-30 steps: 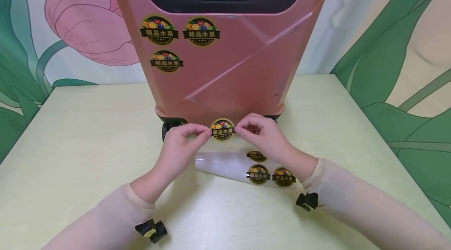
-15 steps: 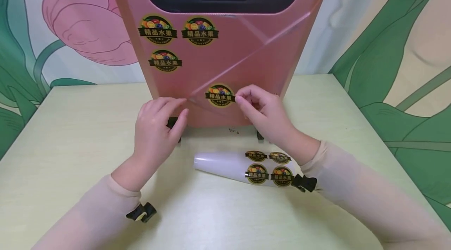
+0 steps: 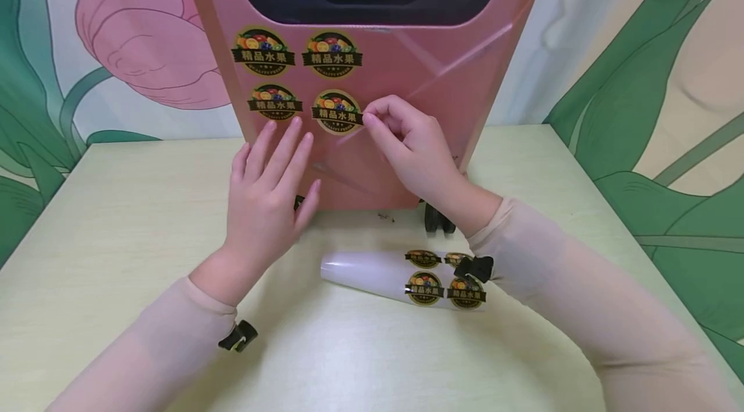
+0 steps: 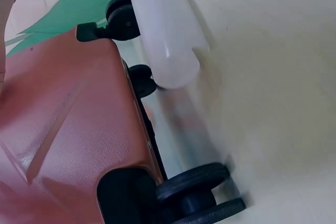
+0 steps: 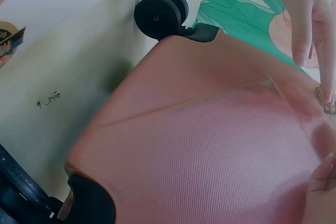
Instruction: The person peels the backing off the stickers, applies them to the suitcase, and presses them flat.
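A pink hard-shell suitcase (image 3: 401, 70) stands on the table, with three round fruit-label stickers on its upper left. My right hand (image 3: 415, 150) pinches the right end of another fruit sticker (image 3: 337, 113) between thumb and finger. This sticker lies against the shell, beside the lower-left sticker (image 3: 275, 102); how firmly it adheres I cannot tell. Fingers spread, my left hand (image 3: 267, 186) is just below the lower-left sticker, its fingertips at the suitcase front. In the right wrist view, parts of the left hand (image 5: 310, 19) and right hand (image 5: 323, 192) show at the right edge.
A curled white sticker sheet (image 3: 360, 270) with several fruit stickers lies on the table (image 3: 360, 360) before the suitcase, partly under the right sleeve. Black wheels (image 4: 194, 192) jut from the suitcase bottom. A painted wall (image 3: 651, 76) stands behind.
My right hand has carried the sticker up from near the suitcase base to beside the lower-left sticker. The left hand has released its end, moved left and up, and spread its fingers.
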The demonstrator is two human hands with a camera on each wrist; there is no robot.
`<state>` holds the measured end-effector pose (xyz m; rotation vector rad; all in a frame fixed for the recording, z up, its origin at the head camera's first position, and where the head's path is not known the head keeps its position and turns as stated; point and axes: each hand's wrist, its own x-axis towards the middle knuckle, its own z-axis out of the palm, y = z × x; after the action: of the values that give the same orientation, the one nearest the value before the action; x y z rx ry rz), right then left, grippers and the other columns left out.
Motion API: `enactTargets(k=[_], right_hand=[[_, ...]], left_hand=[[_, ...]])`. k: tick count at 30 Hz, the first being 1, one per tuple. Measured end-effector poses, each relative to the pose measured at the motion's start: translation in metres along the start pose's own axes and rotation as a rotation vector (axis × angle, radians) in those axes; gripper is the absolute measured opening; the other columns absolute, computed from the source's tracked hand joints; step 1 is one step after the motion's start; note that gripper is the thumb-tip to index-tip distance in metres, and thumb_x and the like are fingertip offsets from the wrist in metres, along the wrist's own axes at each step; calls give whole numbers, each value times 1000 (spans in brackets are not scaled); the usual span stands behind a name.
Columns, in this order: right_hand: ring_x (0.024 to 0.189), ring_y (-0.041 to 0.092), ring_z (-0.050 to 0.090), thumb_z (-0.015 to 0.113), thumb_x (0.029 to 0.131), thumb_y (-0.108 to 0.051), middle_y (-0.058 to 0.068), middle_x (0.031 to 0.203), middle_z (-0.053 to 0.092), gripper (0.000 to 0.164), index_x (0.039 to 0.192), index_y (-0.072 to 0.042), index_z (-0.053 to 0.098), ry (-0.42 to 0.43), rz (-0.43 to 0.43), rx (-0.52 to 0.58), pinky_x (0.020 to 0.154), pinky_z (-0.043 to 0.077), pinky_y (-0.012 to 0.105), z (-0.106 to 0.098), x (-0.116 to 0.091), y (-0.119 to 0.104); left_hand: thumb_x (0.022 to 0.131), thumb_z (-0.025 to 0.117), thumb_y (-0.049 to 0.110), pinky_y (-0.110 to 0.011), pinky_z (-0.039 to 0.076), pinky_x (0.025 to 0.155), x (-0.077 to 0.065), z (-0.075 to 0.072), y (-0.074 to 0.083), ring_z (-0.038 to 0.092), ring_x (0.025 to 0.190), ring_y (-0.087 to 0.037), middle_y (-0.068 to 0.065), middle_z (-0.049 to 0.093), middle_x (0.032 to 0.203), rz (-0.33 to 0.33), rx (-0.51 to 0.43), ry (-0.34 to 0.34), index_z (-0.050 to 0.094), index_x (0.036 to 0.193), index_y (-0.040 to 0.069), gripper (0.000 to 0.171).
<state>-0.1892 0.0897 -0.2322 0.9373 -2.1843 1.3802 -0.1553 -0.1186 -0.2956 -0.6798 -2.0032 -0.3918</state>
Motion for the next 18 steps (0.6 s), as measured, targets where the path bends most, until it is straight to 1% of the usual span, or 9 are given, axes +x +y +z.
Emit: enactTargets(k=[3,6,13,18], right_hand=[[48,15,40,53,96,-16,3,54,45,14,95,-3,59,1,1,-2,46,28,27,1,3,3],[49,15,41,53,96,-15,3,54,46,14,95,-2,59,4,-5,2,47,28,27,2,4,4],[50,14,43,55,95,-14,3,54,47,13,95,-2,60,2,-12,6,49,30,27,3,6,4],[49,13,43,54,95,-14,3,54,47,13,95,-2,60,0,-15,1,49,31,27,4,7,3]], left_hand=[[83,61,17,-58,24,101,1,2,-1,28,135,-30,-7,38,145,25,45,-22,47,136,5,56],[83,61,19,-58,21,103,1,4,-1,26,136,-30,-7,37,146,41,68,-41,46,137,5,57],[87,56,22,-56,19,105,0,8,-2,25,136,-30,-8,36,146,35,64,-49,45,137,4,55],[86,56,22,-55,19,105,0,9,-1,25,136,-30,-7,36,146,34,57,-49,46,136,3,54]])
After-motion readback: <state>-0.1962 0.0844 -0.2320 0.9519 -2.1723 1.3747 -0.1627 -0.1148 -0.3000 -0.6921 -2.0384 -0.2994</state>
